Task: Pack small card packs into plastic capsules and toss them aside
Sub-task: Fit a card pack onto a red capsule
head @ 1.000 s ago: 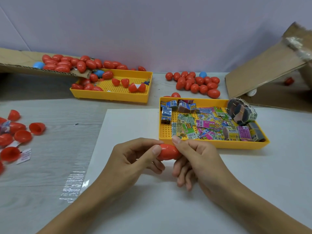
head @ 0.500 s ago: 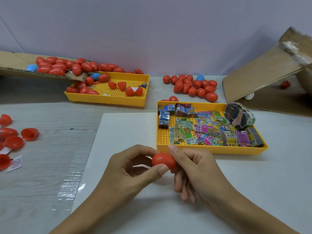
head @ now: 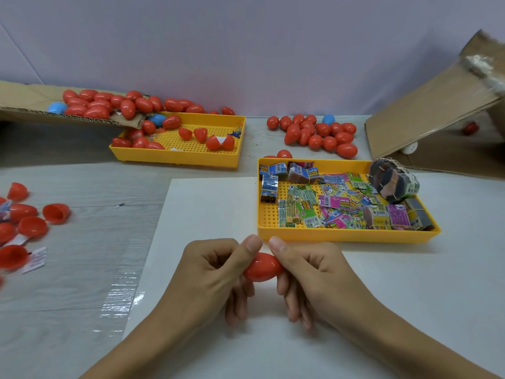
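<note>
Two hands meet over the white sheet (head: 207, 214) in front of me, and between them I hold one red capsule (head: 263, 267), closed, lying on its side. My left hand (head: 210, 274) has its thumb laid along the capsule's upper left end, with the other fingers curled underneath; my right hand (head: 314, 272) pinches the right end, thumb on top and fingers curled below. Both grip the capsule, lifted just off the sheet.

Just beyond my right fingertips sits a yellow tray (head: 341, 236) filled with small card packs (head: 338, 203) in bright wrappers, plus a banded bundle (head: 393, 181) propped at its far right corner. Farther beyond that tray, a loose pile of closed capsules (head: 317, 134) lies on the table (head: 82, 269), mostly red with one blue.

Well beyond my left fingers, a second yellow tray (head: 180, 157) holds red capsules and a few halves, and a cardboard flap (head: 24, 105) loaded with more capsules slopes into it. Far out to the left of my left hand, open red halves (head: 56, 213) and paper slips are scattered on the table. To the far right of my right hand stands a tilted cardboard box (head: 437, 105).
</note>
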The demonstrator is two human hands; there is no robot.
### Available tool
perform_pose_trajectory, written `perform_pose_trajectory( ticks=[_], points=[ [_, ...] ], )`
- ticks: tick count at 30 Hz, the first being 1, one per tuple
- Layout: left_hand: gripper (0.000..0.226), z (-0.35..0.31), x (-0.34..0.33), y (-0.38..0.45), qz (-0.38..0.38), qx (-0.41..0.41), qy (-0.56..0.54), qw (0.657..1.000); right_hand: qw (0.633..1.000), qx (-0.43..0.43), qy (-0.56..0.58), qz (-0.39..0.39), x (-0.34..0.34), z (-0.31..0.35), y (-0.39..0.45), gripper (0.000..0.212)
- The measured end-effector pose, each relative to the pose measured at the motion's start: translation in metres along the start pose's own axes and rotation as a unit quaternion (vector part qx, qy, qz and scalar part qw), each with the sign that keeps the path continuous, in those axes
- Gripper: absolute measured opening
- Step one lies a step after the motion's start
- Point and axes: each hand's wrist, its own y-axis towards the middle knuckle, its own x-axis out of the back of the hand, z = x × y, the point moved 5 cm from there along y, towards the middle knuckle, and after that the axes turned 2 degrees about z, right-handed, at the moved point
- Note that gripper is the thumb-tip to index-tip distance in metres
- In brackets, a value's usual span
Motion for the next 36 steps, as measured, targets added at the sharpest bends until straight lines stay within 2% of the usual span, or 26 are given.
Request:
perform_pose_trajectory(
  ticks=[3, 6, 9, 12, 17, 21, 27, 29, 30, 32, 34, 36],
  points=[
    [0.068, 0.001, -0.001, -0.001, 0.006, 0.017, 0.018, 1.0, 1.0, -0.002, -0.008, 0.003, -0.001, -0.001, 0.0, 0.059],
    [0.064, 0.001, -0.001, 0.0, 0.006, 0.01, 0.016, 1.0, 1.0, -0.001, -0.008, 0.003, 0.0, -0.001, 0.0, 0.058],
    [0.045, -0.001, -0.001, 0.001, -0.006, -0.021, -0.01, 1.0, 1.0, 0.015, 0.011, -0.001, 0.001, 0.001, 0.0, 0.051],
    [0.025, -0.001, -0.001, 0.001, -0.004, -0.05, -0.031, 0.998, 0.998, 0.044, 0.035, -0.011, 0.004, 0.005, 0.0, 0.033],
    [0.049, 0.002, 0.005, 0.002, -0.025, -0.086, -0.05, 0.995, 0.995, 0.077, 0.061, -0.035, 0.009, 0.007, -0.001, 0.032],
    [0.041, -0.002, 0.005, 0.002, -0.014, -0.122, -0.042, 0.992, 0.992, 0.099, 0.063, -0.045, 0.013, 0.01, 0.001, 0.019],
    [0.033, -0.004, 0.006, 0.002, -0.019, -0.154, -0.06, 0.986, 0.992, 0.107, 0.059, -0.022, 0.016, 0.01, 0.001, 0.028],
    [0.032, -0.005, 0.005, 0.002, -0.021, -0.154, -0.065, 0.986, 0.99, 0.138, -0.009, -0.039, 0.022, 0.016, -0.002, 0.028],
    [0.032, -0.005, 0.005, 0.002, -0.024, -0.153, -0.067, 0.986, 0.975, 0.188, -0.097, -0.073, 0.03, 0.023, -0.004, 0.027],
    [0.035, -0.004, 0.006, 0.001, -0.029, -0.145, -0.064, 0.987, 0.902, 0.287, -0.273, -0.173, 0.051, 0.04, -0.01, 0.018],
    [0.043, -0.002, 0.006, 0.003, -0.039, -0.129, -0.059, 0.989, 0.853, 0.287, -0.345, -0.268, 0.08, 0.047, -0.009, 0.013],
    [0.047, 0.001, 0.006, 0.004, -0.042, -0.114, -0.055, 0.991, 0.826, 0.241, -0.412, -0.3, 0.1, 0.046, -0.004, 0.016]
  ],
)
